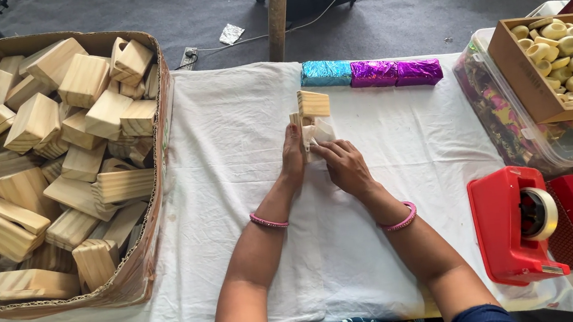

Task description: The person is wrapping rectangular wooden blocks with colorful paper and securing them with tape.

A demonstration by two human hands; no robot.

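- We see the left hand [292, 157] pressed flat against the left side of a small stack of wooden blocks [312, 116] at the middle of the white cloth [232, 189], steadying it rather than clasping it.
- The right hand [346, 167] curls its fingers over the stack's near side, on a pale sheet that looks like white wrapping paper; we judge it is grasping that sheet against the wood, though the fingertips are partly hidden.
- One block lies across the top of the stack, a little askew; the hands brace the stack from two sides, which seems to keep the pieces together.
- The cardboard box [156, 219] heaped with loose wooden blocks sits on the left, within easy reach of the left arm.
- Three foil-wrapped bundles [370, 73], one teal and two purple, lie in a row at the cloth's far edge, well apart from the hands.
- The red tape dispenser [513, 221] stands near the right forearm, handy for that hand.
- The box of pale rings [570, 64] rests on a clear plastic tub on the right; the frame cuts it off.
- How many blocks the stack holds we cannot tell.
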